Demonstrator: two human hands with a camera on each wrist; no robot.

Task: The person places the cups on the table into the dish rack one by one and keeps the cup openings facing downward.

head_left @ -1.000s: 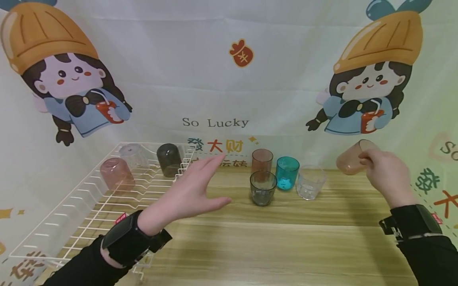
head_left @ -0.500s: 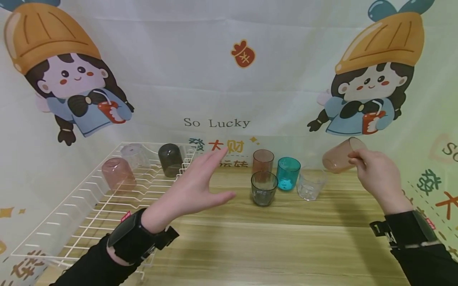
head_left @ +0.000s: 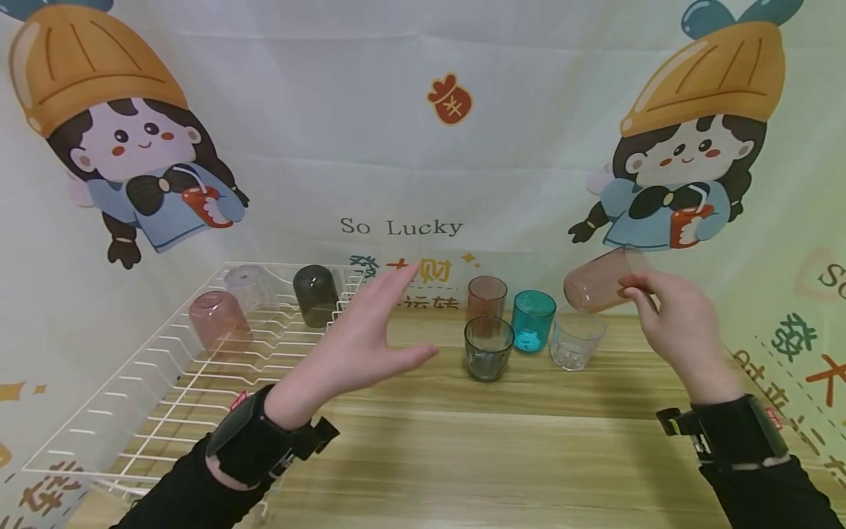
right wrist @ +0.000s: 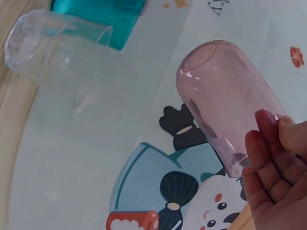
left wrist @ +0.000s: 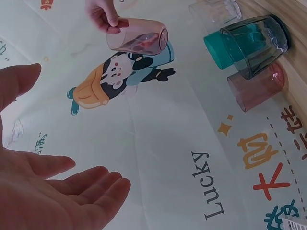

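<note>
A pink transparent glass (head_left: 598,281) is pinched near its rim by my right hand (head_left: 681,323), tilted with its base toward the left, raised above the table. In the right wrist view, thumb and fingertips grip the rim side of the pink glass (right wrist: 225,100). My left hand (head_left: 360,334) hovers with fingers extended and thumb spread, holding nothing, beside the rack. Just below the held glass stands a clear glass (head_left: 576,342). Left of it are a teal glass (head_left: 532,323), a smoky grey glass (head_left: 487,356) and a reddish-brown glass (head_left: 487,294), all upright.
At left, a white wire rack (head_left: 158,419) bears upside-down glasses: a pink one (head_left: 218,323), a clear one (head_left: 247,286) and a dark grey one (head_left: 315,294). A printed cloth (head_left: 396,147) hangs behind the wooden table (head_left: 496,455).
My right hand has carried the pink glass leftward and slightly up, from right of the standing glasses to over the clear one. The left hand has drifted slightly right.
</note>
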